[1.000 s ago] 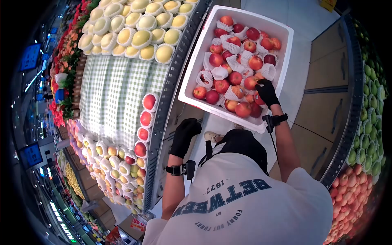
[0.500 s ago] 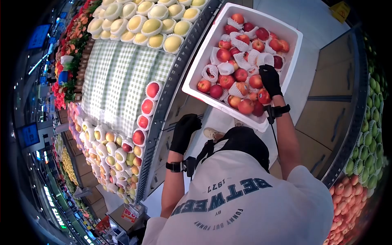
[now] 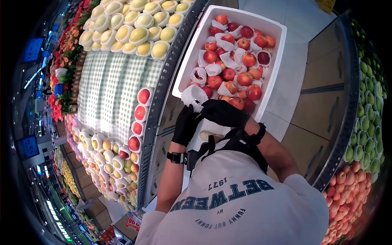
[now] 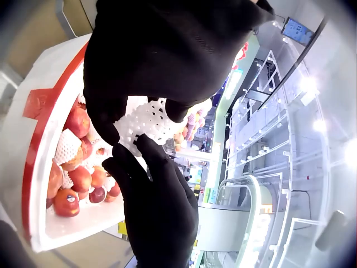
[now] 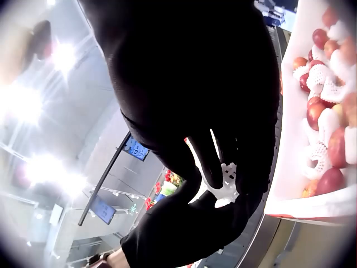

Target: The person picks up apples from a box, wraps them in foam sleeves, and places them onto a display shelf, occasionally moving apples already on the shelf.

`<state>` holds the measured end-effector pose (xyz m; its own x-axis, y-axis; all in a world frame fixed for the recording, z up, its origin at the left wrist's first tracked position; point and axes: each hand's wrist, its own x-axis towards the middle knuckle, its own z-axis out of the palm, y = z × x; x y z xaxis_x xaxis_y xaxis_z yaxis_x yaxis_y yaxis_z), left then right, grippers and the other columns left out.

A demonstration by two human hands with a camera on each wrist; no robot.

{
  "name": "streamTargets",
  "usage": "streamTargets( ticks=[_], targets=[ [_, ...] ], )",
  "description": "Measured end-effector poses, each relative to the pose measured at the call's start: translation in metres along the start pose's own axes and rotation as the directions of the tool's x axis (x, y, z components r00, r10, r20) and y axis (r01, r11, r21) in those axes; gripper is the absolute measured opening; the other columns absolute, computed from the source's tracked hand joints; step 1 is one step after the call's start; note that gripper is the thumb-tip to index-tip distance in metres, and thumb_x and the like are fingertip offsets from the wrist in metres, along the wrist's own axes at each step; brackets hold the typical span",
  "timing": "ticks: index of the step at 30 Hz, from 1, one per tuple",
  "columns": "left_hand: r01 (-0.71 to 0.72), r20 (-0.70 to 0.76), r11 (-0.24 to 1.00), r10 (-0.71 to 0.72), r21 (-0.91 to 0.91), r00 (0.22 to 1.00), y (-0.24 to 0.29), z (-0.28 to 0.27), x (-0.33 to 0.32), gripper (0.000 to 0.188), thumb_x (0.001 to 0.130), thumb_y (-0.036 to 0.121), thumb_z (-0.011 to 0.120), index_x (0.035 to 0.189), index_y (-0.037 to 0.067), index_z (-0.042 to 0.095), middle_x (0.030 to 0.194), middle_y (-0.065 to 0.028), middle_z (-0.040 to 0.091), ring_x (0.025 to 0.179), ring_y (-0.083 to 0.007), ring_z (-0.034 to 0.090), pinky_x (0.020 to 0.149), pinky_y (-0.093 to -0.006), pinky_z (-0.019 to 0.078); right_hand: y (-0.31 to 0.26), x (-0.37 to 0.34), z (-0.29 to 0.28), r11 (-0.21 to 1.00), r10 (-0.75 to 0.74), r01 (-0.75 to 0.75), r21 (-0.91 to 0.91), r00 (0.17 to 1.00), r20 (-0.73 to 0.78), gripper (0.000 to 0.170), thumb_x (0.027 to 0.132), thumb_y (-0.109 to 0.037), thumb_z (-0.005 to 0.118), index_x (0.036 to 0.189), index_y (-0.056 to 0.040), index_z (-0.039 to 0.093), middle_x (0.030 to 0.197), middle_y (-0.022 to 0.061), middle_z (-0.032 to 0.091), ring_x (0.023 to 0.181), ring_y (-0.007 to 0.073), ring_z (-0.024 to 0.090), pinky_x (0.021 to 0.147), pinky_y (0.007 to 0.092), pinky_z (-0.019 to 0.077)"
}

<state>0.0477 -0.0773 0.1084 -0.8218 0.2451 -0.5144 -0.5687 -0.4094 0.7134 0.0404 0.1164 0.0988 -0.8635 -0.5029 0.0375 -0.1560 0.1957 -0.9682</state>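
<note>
A white foam net sleeve is held up between my two black-gloved hands, over the near left corner of a white foam box. My left hand grips the sleeve from the left, its thumb and fingers around it in the left wrist view. From the other side my right hand pinches the sleeve's edge, with fingertips at its mesh. No fruit shows inside the sleeve. Red apples, some in foam nets, fill the box; in the right wrist view the gloves hide most of the sleeve.
Left of the box stands a fruit display with a checkered cloth, a column of netted red apples along its edge and yellow fruit above. On the right, another stand bears green fruit and pinkish-red fruit.
My right hand has left the far right of the box, moving toward me and left to meet the left hand. The foam sleeve is now between both hands; the left hand has risen slightly.
</note>
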Motion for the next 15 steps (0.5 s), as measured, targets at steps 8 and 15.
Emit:
streamTargets(
  ticks=[8, 15],
  targets=[
    [-0.205, 0.078, 0.74, 0.202, 0.64, 0.976, -0.011, -0.029, 0.007, 0.045, 0.098, 0.033, 0.047, 0.133, 0.007, 0.041, 0.127, -0.0116, 0.052, 0.118, -0.0252, 0.053, 0.099, -0.0432, 0.0458, 0.052, -0.018, -0.053, 0.999, 0.016, -0.013, 0.035, 0.995, -0.095, 0.026, 0.088, -0.016, 0.062, 0.111, -0.0038, 0.062, 0.1, 0.0079, 0.067, 0.092, 0.0163, 0.063, 0.083, 0.0287, 0.0485],
    [-0.069, -0.082, 0.989, 0.059, -0.13, 0.995, -0.001, -0.043, -0.021, 0.042, 0.098, 0.023, 0.049, 0.134, 0.005, 0.037, 0.13, -0.0154, 0.049, 0.118, -0.033, 0.052, 0.1, -0.0492, 0.0453, 0.164, -0.029, -0.119, 0.819, 0.31, -0.42, -0.391, 0.897, -0.314, 0.054, 0.077, -0.018, 0.071, 0.125, -0.0052, 0.052, 0.123, 0.0155, 0.057, 0.111, 0.0334, 0.056, 0.095, 0.0392, 0.0451]
  ],
)
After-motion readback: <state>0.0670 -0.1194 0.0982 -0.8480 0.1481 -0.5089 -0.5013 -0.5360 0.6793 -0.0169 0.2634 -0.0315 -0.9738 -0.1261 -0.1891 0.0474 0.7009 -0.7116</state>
